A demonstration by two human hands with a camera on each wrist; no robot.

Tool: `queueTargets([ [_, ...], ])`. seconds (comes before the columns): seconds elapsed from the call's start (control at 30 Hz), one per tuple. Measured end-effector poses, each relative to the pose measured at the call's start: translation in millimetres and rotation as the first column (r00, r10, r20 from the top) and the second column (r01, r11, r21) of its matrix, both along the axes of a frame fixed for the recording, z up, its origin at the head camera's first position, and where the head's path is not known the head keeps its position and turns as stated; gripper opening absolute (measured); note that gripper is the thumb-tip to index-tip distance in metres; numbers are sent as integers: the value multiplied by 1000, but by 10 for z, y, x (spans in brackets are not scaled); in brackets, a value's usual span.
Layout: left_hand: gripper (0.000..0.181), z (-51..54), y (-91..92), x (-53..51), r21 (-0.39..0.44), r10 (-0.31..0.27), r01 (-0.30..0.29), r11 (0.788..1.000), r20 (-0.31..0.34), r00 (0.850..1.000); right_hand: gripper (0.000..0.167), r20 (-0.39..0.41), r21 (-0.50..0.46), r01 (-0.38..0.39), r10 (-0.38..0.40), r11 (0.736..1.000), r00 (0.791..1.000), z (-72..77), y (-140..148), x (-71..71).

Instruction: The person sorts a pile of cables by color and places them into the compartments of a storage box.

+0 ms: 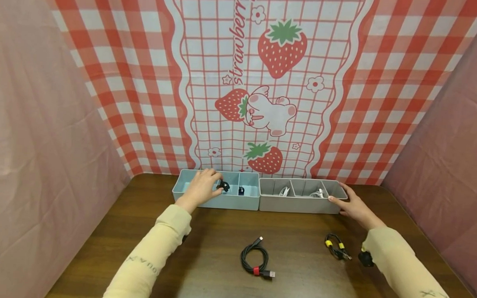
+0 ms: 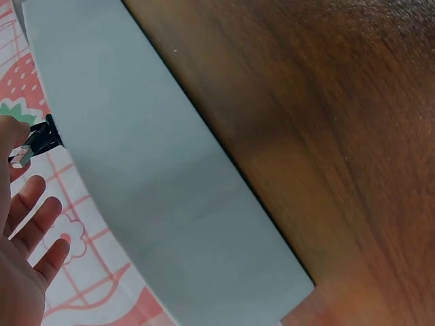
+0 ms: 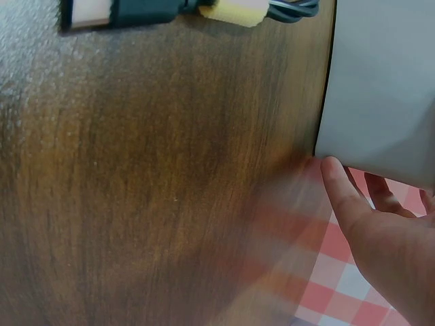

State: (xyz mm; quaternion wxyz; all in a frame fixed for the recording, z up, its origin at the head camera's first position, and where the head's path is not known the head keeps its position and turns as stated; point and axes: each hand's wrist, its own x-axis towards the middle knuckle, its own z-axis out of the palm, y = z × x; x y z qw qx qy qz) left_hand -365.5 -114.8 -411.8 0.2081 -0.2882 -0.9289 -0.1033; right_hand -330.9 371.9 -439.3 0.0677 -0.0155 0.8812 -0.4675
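At the light blue divided box (image 1: 217, 202), my left hand (image 1: 200, 188) pinches a black USB cable (image 1: 223, 185) between thumb and index finger. The left wrist view shows the cable's metal USB plug (image 2: 22, 157) beside the box rim, with the other fingers spread. Another small dark item (image 1: 241, 190) lies in the right compartment of the blue box. My right hand (image 1: 356, 208) touches the right end of the grey divided box (image 1: 299, 205), thumb at its front corner. White cables (image 1: 284, 191) lie in the grey box.
On the brown table (image 1: 294, 243) lie a coiled black cable (image 1: 244, 259) with a red tie and a smaller black cable (image 1: 333, 249) with yellow ties. A checked strawberry cloth (image 1: 271, 102) hangs behind the boxes. Pink cloth (image 1: 53, 138) hangs at both sides.
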Motion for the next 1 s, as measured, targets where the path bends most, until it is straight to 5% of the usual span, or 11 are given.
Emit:
queueTargets([
  [1.0, 31, -124, 50, -52, 1, 102, -104, 995, 149, 983, 92, 0, -10, -18, 18, 1000, 1000, 4, -11, 15],
])
